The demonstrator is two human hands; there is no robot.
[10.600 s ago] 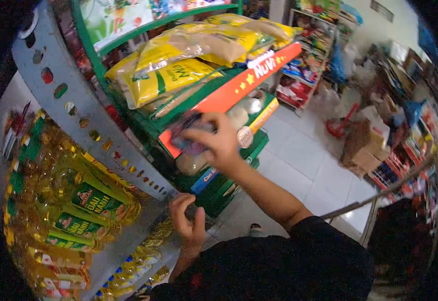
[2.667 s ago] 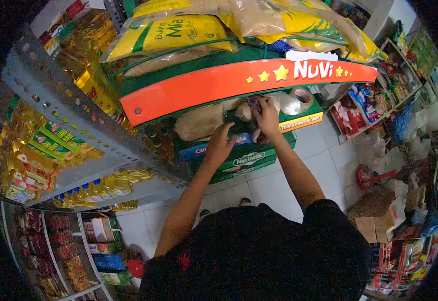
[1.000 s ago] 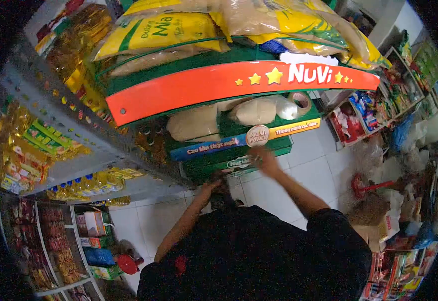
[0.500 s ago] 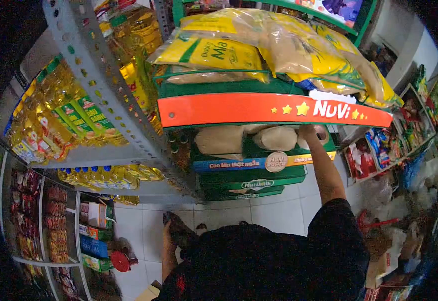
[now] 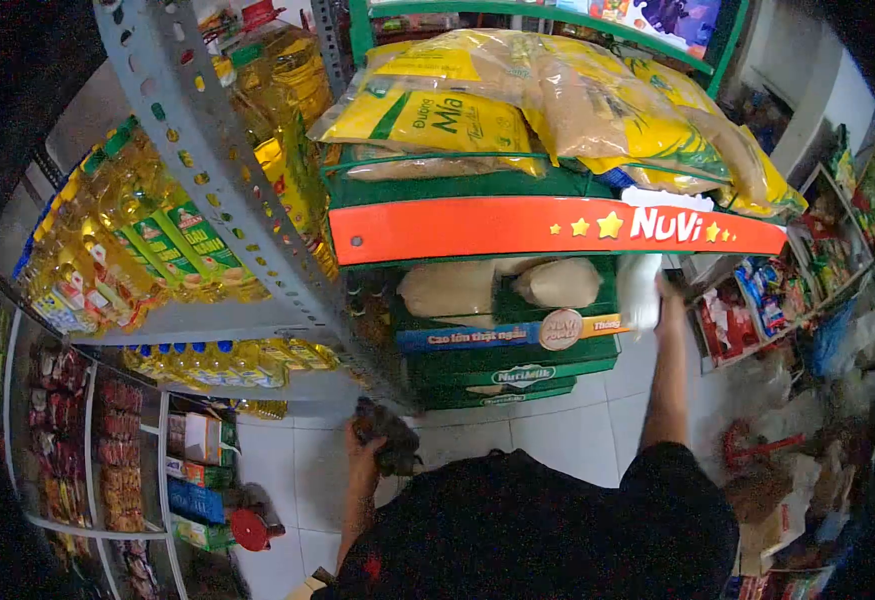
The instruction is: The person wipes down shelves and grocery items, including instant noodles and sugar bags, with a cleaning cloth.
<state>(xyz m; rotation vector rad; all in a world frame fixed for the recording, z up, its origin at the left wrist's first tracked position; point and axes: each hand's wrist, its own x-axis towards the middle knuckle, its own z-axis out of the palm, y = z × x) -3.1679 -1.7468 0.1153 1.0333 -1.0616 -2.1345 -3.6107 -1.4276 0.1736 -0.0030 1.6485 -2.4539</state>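
Observation:
My right hand (image 5: 669,298) is raised at the right end of the green display rack's middle shelf and grips a white bag (image 5: 639,288), lifted clear of the shelf edge. My left hand (image 5: 367,445) hangs low by my chest and holds a dark crumpled packet (image 5: 387,444). Two pale beige bags (image 5: 502,285) lie on the shelf under the orange NuVi banner (image 5: 557,226).
Yellow sugar bags (image 5: 517,115) are piled on the rack's top shelf. A grey metal shelf unit (image 5: 207,170) on the left holds cooking-oil bottles (image 5: 147,250). Lower shelves carry small boxes (image 5: 192,470). White floor tiles (image 5: 567,440) lie below; cluttered goods stand at the right (image 5: 807,330).
My right hand has pulled the white bag out from the shelf's right end. My left hand with the dark packet has come up a little beside my chest.

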